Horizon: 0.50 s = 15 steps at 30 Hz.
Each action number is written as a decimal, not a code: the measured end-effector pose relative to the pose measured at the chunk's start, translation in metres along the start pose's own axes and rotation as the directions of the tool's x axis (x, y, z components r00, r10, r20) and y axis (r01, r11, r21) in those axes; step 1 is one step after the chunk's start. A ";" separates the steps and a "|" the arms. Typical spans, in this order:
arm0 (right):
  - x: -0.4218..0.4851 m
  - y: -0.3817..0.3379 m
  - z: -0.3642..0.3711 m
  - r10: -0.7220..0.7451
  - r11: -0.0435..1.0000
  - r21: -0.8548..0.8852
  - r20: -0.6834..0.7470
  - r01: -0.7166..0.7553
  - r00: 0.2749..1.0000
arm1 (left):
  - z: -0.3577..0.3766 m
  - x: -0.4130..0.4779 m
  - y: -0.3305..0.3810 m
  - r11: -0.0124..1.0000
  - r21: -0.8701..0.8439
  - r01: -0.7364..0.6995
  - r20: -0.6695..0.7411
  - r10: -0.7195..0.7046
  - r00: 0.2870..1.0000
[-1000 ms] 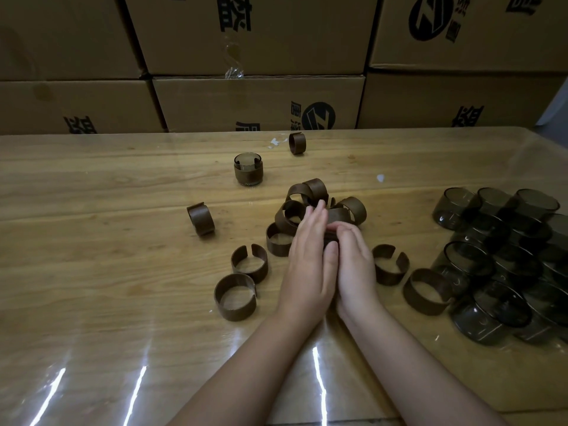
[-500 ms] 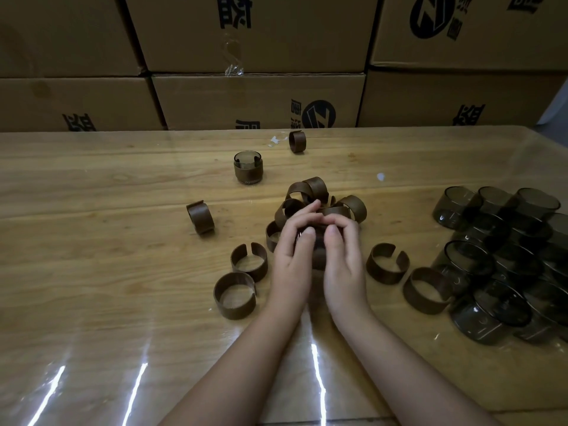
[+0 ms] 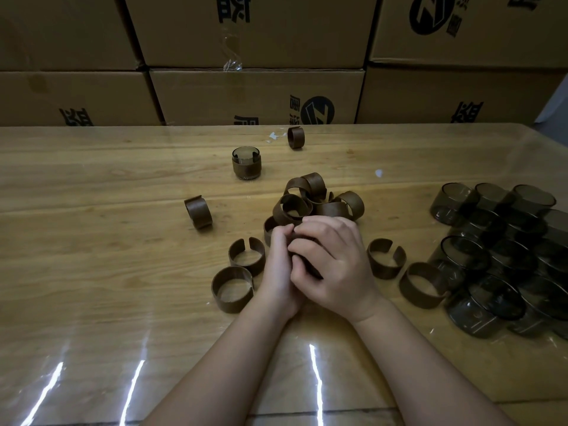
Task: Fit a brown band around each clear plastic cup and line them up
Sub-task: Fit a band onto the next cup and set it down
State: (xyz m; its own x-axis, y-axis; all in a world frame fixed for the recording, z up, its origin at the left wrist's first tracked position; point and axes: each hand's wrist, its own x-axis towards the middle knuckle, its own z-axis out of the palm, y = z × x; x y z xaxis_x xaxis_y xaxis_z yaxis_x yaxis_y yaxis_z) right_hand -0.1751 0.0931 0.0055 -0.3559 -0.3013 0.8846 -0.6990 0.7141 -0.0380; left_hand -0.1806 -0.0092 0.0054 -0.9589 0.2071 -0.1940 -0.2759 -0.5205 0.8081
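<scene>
My left hand [image 3: 276,269] and my right hand [image 3: 335,265] are pressed together at the table's middle, fingers curled round a dark round piece [image 3: 308,268]. It is mostly hidden, so I cannot tell whether it is a cup or a band. Just beyond my fingers lies a pile of brown bands [image 3: 319,199]. Loose split bands lie around my hands: two on the left [image 3: 246,255] [image 3: 232,289] and two on the right [image 3: 386,258] [image 3: 422,284]. One cup wearing a band [image 3: 246,163] stands upright farther back. Several bare clear cups [image 3: 507,256] are heaped at the right.
Another band [image 3: 199,212] stands on edge at the left, and one [image 3: 296,137] sits near the table's far edge. Stacked cardboard boxes [image 3: 255,96] form a wall behind the wooden table [image 3: 92,272], which has a glossy clear cover.
My hands have drawn back from the band pile toward me and closed together; the fingers, stretched out a second ago, now curl round the dark piece.
</scene>
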 end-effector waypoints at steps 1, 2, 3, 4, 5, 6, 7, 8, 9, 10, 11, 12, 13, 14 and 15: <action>-0.001 -0.001 0.001 0.031 0.999 0.010 0.015 -0.031 0.999 | 0.000 0.001 -0.001 0.998 0.052 -0.040 -0.028 0.042 0.999; -0.001 -0.003 0.001 0.073 0.997 0.020 0.031 -0.073 0.997 | 0.002 0.003 -0.001 0.988 0.121 -0.091 -0.053 0.098 0.994; 0.000 -0.006 0.001 0.122 0.992 0.032 0.036 -0.123 0.992 | 0.004 0.003 0.000 0.970 0.195 -0.144 -0.065 0.160 0.985; 0.001 -0.008 0.002 0.171 0.984 0.047 0.031 -0.172 0.985 | 0.006 0.003 0.000 0.944 0.263 -0.200 -0.062 0.223 0.973; 0.002 -0.010 0.002 0.210 0.975 0.066 0.024 -0.211 0.977 | 0.008 0.004 0.000 0.919 0.313 -0.242 -0.057 0.272 0.960; 0.003 -0.011 0.002 0.239 0.967 0.088 0.020 -0.240 0.971 | 0.009 0.004 0.000 0.901 0.344 -0.265 -0.063 0.304 0.951; 0.003 -0.011 0.002 0.266 0.957 0.114 0.020 -0.266 0.964 | 0.010 0.003 -0.001 0.882 0.375 -0.285 -0.073 0.335 0.940; 0.004 -0.012 0.002 0.300 0.943 0.144 0.024 -0.300 0.954 | 0.009 0.003 -0.002 0.860 0.402 -0.313 -0.074 0.371 0.926; 0.005 -0.012 0.001 0.340 0.924 0.175 0.032 -0.340 0.940 | 0.009 0.003 -0.005 0.838 0.421 -0.346 -0.066 0.409 0.910; 0.006 -0.013 0.001 0.383 0.900 0.209 0.044 -0.383 0.923 | 0.007 0.003 -0.008 0.818 0.429 -0.382 -0.056 0.446 0.893; 0.007 -0.014 0.001 0.426 0.871 0.245 0.055 -0.426 0.903 | 0.007 0.002 -0.010 0.806 0.428 -0.407 -0.045 0.470 0.882; 0.008 -0.015 0.000 0.469 0.837 0.286 0.063 -0.466 0.881 | 0.007 0.001 -0.012 0.794 0.431 -0.428 -0.032 0.487 0.873; 0.010 -0.017 0.001 0.515 0.795 0.334 0.068 -0.506 0.855 | 0.007 0.000 -0.013 0.774 0.441 -0.455 -0.016 0.513 0.858; 0.011 -0.018 0.001 0.568 0.738 0.392 0.078 -0.549 0.819 | 0.007 -0.001 -0.014 0.741 0.464 -0.486 0.001 0.548 0.837; 0.012 -0.019 0.001 0.630 0.655 0.462 0.105 -0.598 0.770 | 0.006 0.000 -0.015 0.695 0.505 -0.512 0.015 0.586 0.810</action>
State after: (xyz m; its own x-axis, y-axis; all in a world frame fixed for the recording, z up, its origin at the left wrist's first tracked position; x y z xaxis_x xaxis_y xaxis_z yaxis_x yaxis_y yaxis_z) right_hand -0.1668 0.0751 0.0167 -0.7792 0.1512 0.6083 -0.5313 0.3556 -0.7690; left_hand -0.1756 0.0041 -0.0034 -0.9375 -0.1247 0.3248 0.3327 -0.0492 0.9417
